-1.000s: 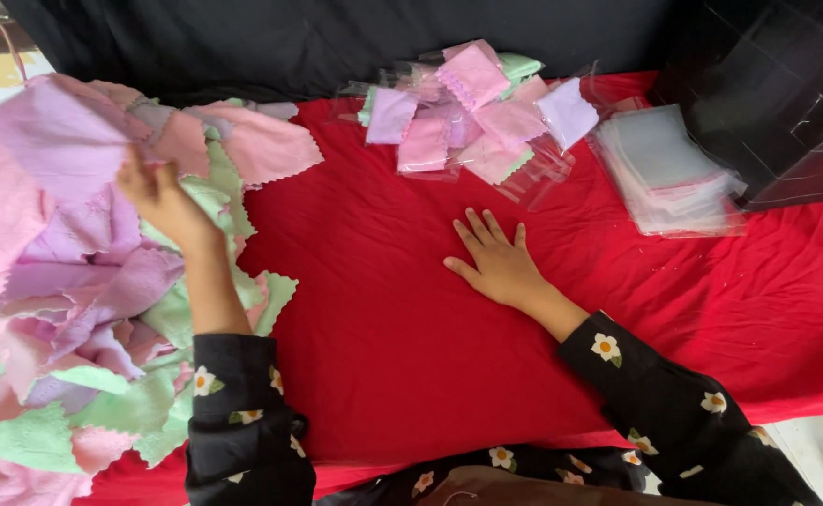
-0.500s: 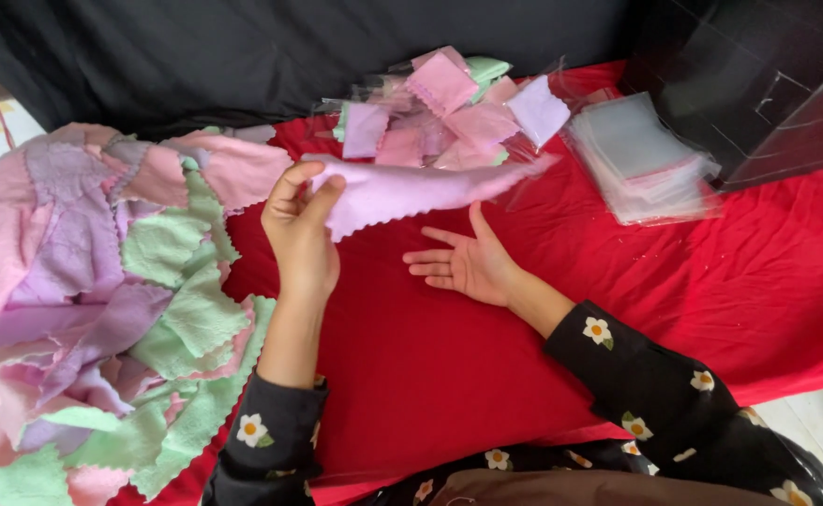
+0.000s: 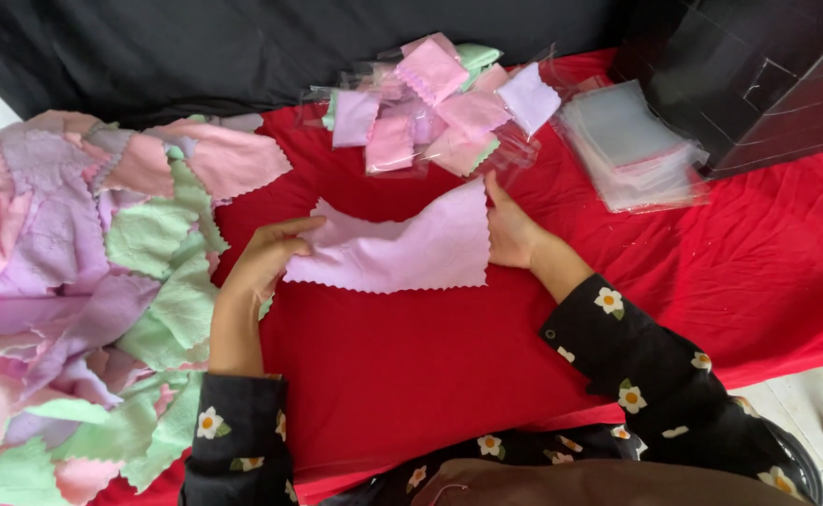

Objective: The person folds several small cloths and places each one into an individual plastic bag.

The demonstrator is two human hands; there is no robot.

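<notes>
Left hand (image 3: 266,255) and right hand (image 3: 510,230) each pinching an end of a lilac cloth (image 3: 397,251), stretched between them over the red counter (image 3: 411,356). Loose cloth heap (image 3: 74,300) left of the left hand; bagged cloths (image 3: 430,103) beyond both.

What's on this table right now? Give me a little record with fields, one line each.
Surface: red tablecloth
Left hand: grips the left edge of the light pink cloth
Right hand: holds the cloth's right edge
Cloth state: spread between both hands, zigzag edges, sagging in the middle
Left side: loose pile of cloths in pink, lilac and green
Top centre: heap of folded cloths in clear bags
Top right: stack of empty clear bags beside a dark box
</notes>
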